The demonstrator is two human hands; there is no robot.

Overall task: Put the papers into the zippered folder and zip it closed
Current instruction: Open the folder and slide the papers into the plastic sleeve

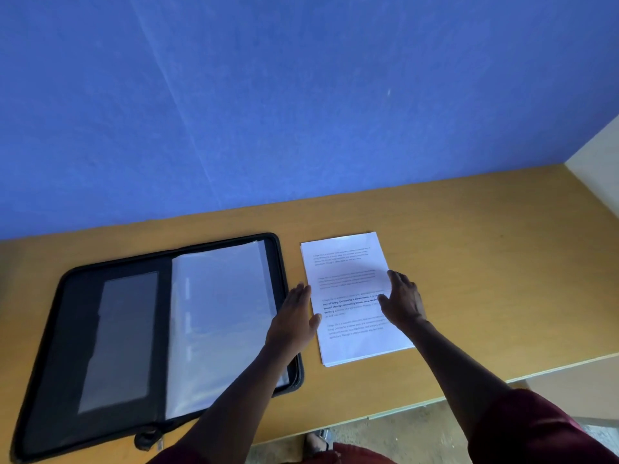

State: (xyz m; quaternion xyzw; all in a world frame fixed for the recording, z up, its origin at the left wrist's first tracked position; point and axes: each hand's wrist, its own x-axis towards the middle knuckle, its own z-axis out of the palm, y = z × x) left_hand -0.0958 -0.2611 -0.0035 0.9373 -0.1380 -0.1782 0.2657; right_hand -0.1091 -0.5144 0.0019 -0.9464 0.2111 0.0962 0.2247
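On the table [469, 229], just right of the open zippered folder [160, 333], lies the papers [351, 296] stack, light, floppy, likely to fan. Left hand [294, 316] and right hand [402, 299] bracket its long edges, fingers apart, nothing gripped; take both sides.

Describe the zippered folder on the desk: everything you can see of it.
The zippered folder is black, with a fabric-like look and rounded corners, and lies fully open and flat on the wooden desk, left of the papers. A zipper track runs round its edge, and a pull tab seems to sit at the near edge. Its left half carries a greyish clear pocket; its right half holds clear plastic sleeves. The person's left forearm crosses above its right near corner; contact cannot be told.
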